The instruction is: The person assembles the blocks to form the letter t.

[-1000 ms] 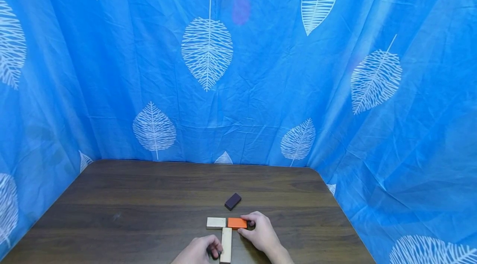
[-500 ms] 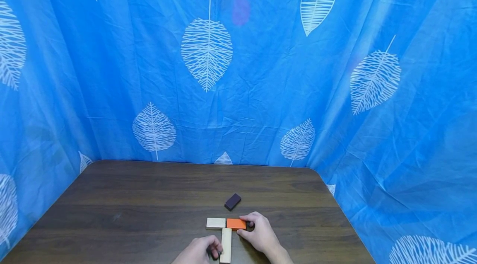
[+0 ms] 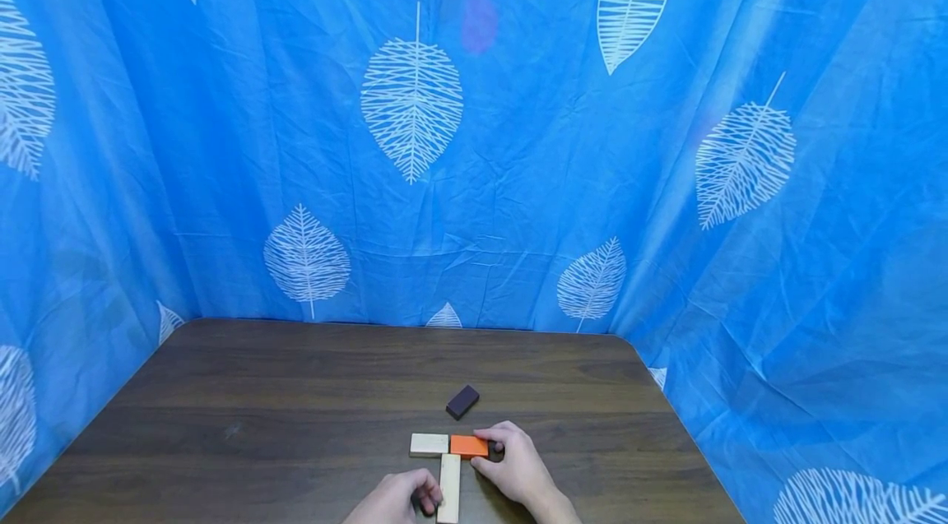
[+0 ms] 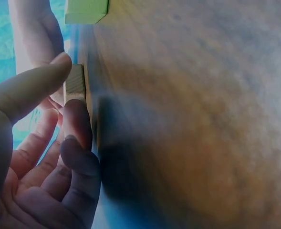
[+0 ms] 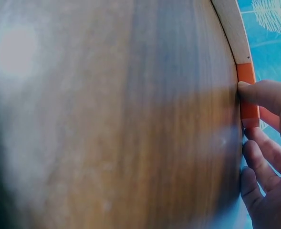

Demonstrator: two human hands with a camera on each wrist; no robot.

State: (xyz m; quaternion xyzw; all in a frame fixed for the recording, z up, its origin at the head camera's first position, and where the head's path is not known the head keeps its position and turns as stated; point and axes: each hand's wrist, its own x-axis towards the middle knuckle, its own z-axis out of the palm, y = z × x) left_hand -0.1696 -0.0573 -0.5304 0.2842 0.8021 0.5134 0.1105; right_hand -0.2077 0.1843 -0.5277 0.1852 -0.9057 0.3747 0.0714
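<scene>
In the head view three flat blocks lie in a T on the table (image 3: 296, 425). My right hand (image 3: 516, 466) pinches the orange block (image 3: 469, 446) at its right end, thumb on the near side and index finger on the far side. In the right wrist view its other end meets a pale wooden block (image 5: 233, 28). The short pale block (image 3: 429, 445) forms the left arm of the T. My left hand (image 3: 400, 498) is at the left side of the long pale block (image 3: 449, 483), which points toward me; its end shows between thumb and curled finger in the left wrist view.
A dark brown block (image 3: 462, 401) lies slanted beyond the T. A green block (image 4: 86, 10) shows at the top of the left wrist view. A blue curtain (image 3: 518, 178) with white leaf prints hangs behind the table and along both sides.
The orange block has slid slightly left with my right hand, narrowing the gap to the short pale block. My left hand stays at the long block, and the dark block has not moved.
</scene>
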